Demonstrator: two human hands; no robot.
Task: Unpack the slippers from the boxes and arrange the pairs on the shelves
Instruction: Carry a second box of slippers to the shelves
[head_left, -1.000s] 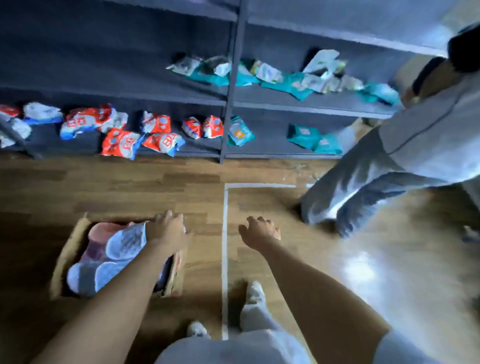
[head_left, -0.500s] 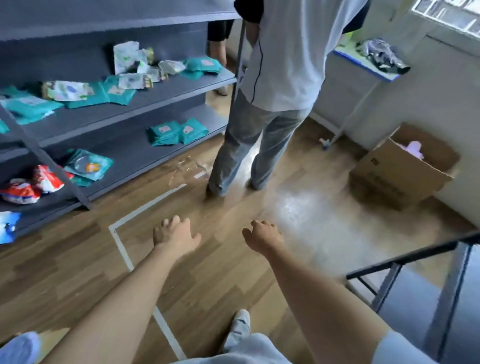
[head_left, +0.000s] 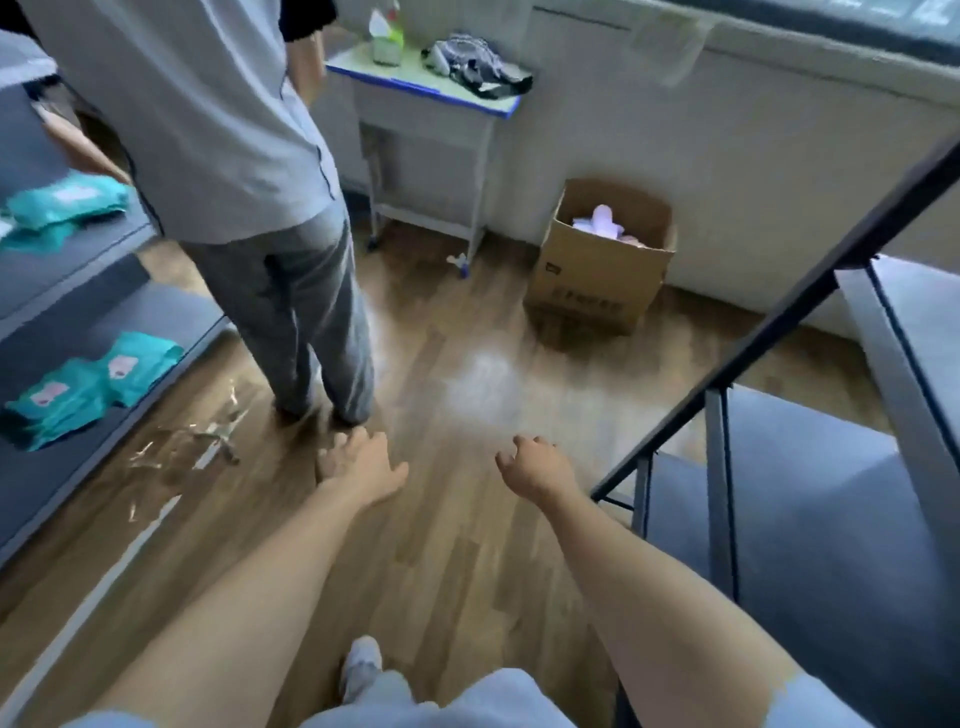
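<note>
Currently both hands are empty. The left hand (head_left: 358, 465) is out over the wooden floor (head_left: 467, 374), back up, fingers relaxed. The right hand (head_left: 537, 470) is beside it, fingers loosely curled down, gripping nothing. Fingertips are partly hidden behind the knuckles and smeared by blur.

An open cardboard box (head_left: 597, 275) sits on the floor against the far wall, just right of the desk (head_left: 415, 85). Some pale pink and white items (head_left: 602, 221) poke above its rim; probably the slippers, too blurred to confirm. The rest is hidden by the box wall.

On the left shelves (head_left: 171, 312) there are teal packs (head_left: 93, 382) on the lower level and more teal packs (head_left: 67, 200) one level up, both cut by the frame edge. Another person (head_left: 208, 130) stands in front, back to camera, head out of frame, blocking part of it. Of the right shelving (head_left: 805, 493) only a corner is visible. Crumpled clear plastic (head_left: 192, 441) lies on the floor by the left shelves. A dark bundle (head_left: 478, 65) sits on the desk, unidentifiable.
</note>
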